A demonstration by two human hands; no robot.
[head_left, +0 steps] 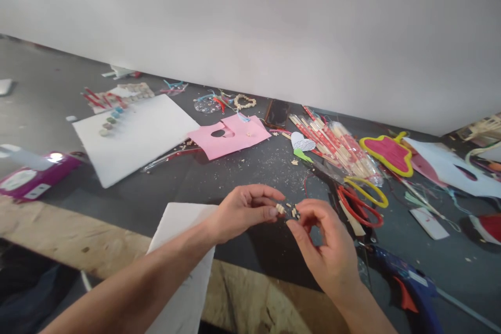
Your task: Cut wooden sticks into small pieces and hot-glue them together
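My left hand [250, 207] pinches a small cluster of short pale sticks [280, 209] between thumb and fingers. My right hand [329, 240] is curled close beside it, thumb and forefinger brought toward each other. Whatever lies between those right fingertips is too small to make out. A few loose pale stick pieces [288, 205] lie on the dark tabletop [242, 250] around the fingertips. Behind the hands, pale crumbs are scattered over the same surface.
Red- and yellow-handled scissors [362, 211] and a blue glue gun [410, 276] lie to the right. Beyond are wrapped chopsticks [332, 141], pink paper [230, 135] and a phone [277, 114]. A white board [136, 135] is at left; another white sheet [183, 219] sits under my left forearm.
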